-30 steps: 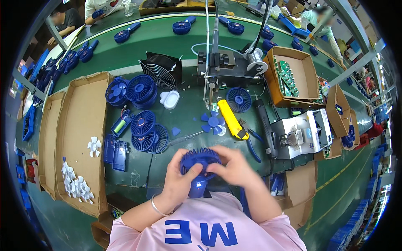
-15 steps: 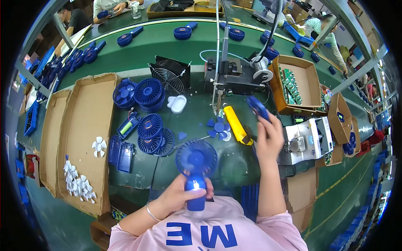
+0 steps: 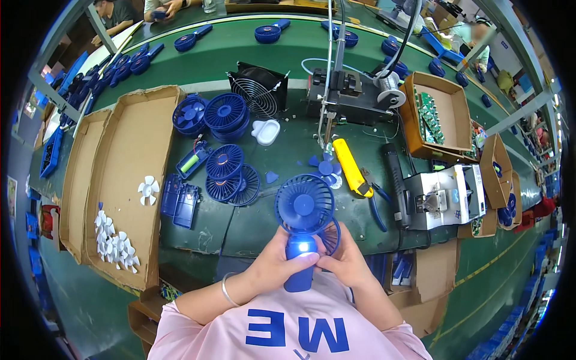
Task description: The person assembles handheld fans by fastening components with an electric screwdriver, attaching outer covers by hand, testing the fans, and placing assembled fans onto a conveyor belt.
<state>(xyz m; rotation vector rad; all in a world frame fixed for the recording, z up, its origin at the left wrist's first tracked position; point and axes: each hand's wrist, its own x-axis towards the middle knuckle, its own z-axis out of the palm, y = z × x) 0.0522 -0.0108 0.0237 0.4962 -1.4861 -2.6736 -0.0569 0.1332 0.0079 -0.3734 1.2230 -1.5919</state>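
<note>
My left hand [image 3: 273, 258] is wrapped round the handle of a blue handheld fan [image 3: 305, 204], which stands head up in front of my chest. A bright light shows on the handle near my thumb. In my right hand [image 3: 348, 261] is a round blue fan grille [image 3: 333, 237], gripped close beside the handle and partly behind it; I cannot tell whether they touch. Beyond the fan lie a blue fan blade [image 3: 326, 166], a yellow tool [image 3: 351, 165] with a black end, and blue-handled pliers [image 3: 378, 213].
Stacked blue fan grilles [image 3: 225, 162] and a black cooling fan [image 3: 258, 90] stand ahead left. A cardboard tray [image 3: 129, 162] holds white blades [image 3: 117, 246]. To the right are a soldering stand [image 3: 342, 99], a box of circuit boards [image 3: 459, 141] and a white machine [image 3: 444, 195]. Fans lie on a green conveyor [image 3: 234, 57].
My right hand has come down and left from beside the yellow tool, bringing the grille to the fan. The fan is slightly higher and farther right in view. The pliers are now uncovered.
</note>
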